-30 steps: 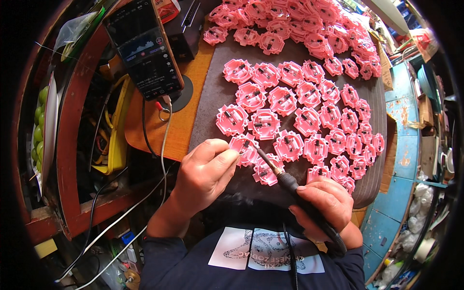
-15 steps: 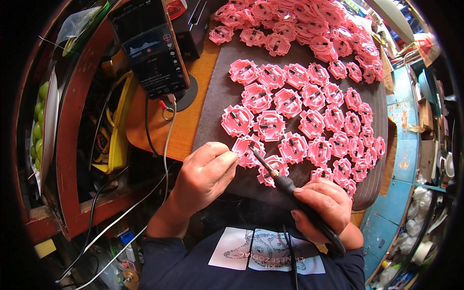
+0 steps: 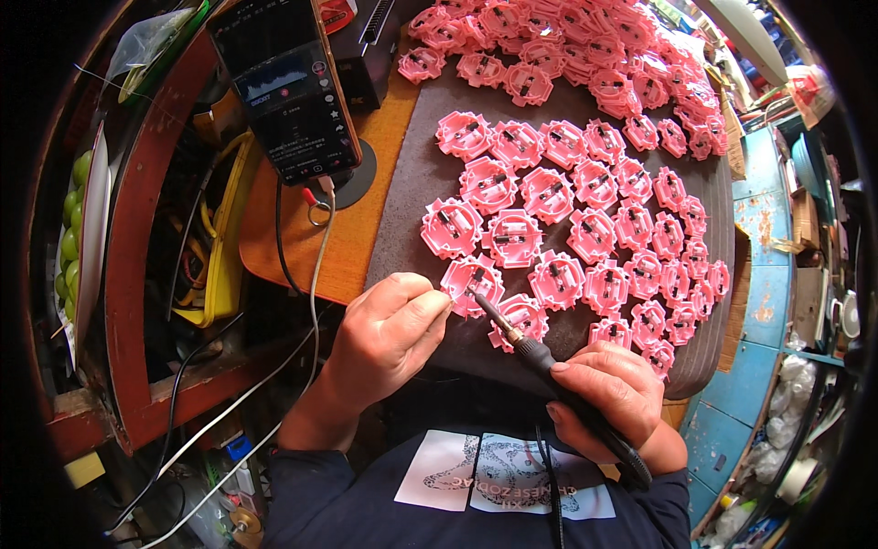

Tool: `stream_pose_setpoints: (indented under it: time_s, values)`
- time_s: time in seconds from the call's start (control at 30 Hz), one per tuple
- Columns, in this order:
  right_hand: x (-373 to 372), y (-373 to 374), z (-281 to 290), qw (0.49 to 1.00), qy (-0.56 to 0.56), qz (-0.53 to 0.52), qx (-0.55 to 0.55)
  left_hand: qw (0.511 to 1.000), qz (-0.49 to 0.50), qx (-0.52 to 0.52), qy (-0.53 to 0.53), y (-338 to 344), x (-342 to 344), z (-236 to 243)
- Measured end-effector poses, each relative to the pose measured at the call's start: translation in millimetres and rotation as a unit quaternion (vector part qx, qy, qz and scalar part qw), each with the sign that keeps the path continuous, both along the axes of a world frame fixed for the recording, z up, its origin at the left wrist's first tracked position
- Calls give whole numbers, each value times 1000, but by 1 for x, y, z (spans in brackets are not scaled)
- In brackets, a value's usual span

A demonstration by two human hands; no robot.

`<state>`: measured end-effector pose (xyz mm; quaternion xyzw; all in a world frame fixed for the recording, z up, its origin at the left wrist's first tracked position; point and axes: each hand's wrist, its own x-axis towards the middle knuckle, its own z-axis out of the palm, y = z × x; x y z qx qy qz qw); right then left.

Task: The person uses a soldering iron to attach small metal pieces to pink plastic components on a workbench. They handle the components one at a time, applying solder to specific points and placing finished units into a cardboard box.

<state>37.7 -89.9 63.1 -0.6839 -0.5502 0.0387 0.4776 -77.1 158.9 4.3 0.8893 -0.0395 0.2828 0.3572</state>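
Many pink plastic parts (image 3: 567, 197) with small dark components lie spread over a dark grey mat (image 3: 407, 183). My right hand (image 3: 608, 389) grips a black soldering iron (image 3: 540, 352), its tip touching the nearest pink part (image 3: 471, 279) at the mat's front edge. My left hand (image 3: 389, 334) rests beside that part, thumb and forefinger pinched on a thin wire held at its left side, close to the iron's tip.
A phone (image 3: 283, 87) stands on a round black stand on the orange table (image 3: 315, 242), with a white cable (image 3: 315, 274) hanging from it. A heap of pink parts (image 3: 585, 46) lies further back. Yellow cables (image 3: 219, 238) fill the shelf on the left.
Both hands stay at the same front part; the iron's tip has shifted slightly on it. The view has tilted a little.
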Motion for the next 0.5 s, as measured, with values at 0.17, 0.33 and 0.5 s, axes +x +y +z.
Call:
stream_pose_setpoints:
  time_s: [0.17,0.33,0.5]
  values:
    - [0,1,0,1000,2,3,-2,1000,-2,0,-2,0,0,1]
    - [0,1,1,1000,-3,4,-9,1000,0,-2,1,0,0,0]
    - [0,1,1,1000,-7,6,-9,1000,-6,1,3,0,2,2]
